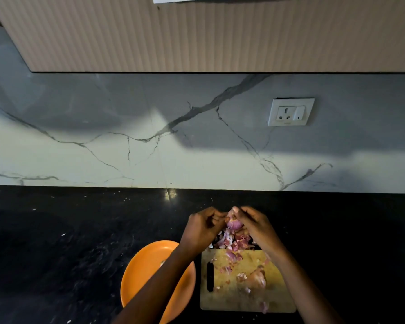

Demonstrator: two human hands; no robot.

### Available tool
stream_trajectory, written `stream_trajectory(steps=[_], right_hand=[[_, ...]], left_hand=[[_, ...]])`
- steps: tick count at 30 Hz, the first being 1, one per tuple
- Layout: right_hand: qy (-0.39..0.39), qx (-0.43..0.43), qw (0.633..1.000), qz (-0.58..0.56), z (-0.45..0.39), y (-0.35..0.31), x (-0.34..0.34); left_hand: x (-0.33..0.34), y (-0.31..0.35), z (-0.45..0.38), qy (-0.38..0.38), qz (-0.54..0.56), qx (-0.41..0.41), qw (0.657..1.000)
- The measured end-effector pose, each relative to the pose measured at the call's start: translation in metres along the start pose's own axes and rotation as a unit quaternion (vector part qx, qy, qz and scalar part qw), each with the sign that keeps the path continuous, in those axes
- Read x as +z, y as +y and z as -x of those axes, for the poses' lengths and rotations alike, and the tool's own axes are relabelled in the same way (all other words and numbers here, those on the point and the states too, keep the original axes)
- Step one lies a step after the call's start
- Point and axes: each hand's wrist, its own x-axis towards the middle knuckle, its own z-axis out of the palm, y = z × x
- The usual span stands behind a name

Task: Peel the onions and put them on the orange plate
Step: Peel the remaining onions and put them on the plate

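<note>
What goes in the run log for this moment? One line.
step: peeling | left hand and right hand: fingers grip onion over cutting board | orange plate: left of board | unpeeled onion: on board

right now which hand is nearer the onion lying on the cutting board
Right. The right hand is up past the board's far edge, above the onion on the board; the left hand is farther, toward the orange plate.

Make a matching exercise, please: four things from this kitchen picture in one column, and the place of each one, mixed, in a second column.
Things:
1. onion in the hands
2. orange plate
3. unpeeled onion
4. wall socket

Places:
A. on the cutting board
B. on the marble wall
C. between left hand and right hand
D. left of the cutting board

Pairs: 1-C, 2-D, 3-A, 4-B
</note>
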Motion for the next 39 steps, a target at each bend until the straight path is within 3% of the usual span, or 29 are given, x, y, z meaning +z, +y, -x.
stream_trajectory(steps=[7, 13, 16, 22, 34, 39], right_hand=[[0.000, 0.001, 1.000, 0.013, -0.003, -0.001, 0.000], [-0.001, 0.025, 0.999, -0.034, -0.004, 0.000, -0.002], [-0.002, 0.010, 0.998, -0.055, -0.005, -0.002, -0.001], [0.008, -0.012, 0.997, -0.076, -0.005, -0.001, 0.007], [0.028, -0.008, 0.997, -0.069, -0.006, 0.006, 0.012], [0.002, 0.009, 0.993, -0.122, -0.003, 0.002, 0.012]], left_hand=[[0.005, -0.008, 0.001, 0.019, -0.030, 0.033, 0.999], [0.005, -0.008, 0.000, 0.015, 0.028, 0.007, 0.999], [0.010, 0.001, 0.001, 0.025, 0.108, -0.021, 0.994], [0.031, 0.002, 0.008, 0.129, 0.208, -0.073, 0.967], [0.039, 0.002, 0.004, 0.167, 0.129, -0.113, 0.971], [0.031, -0.006, 0.003, 0.185, 0.107, -0.144, 0.966]])
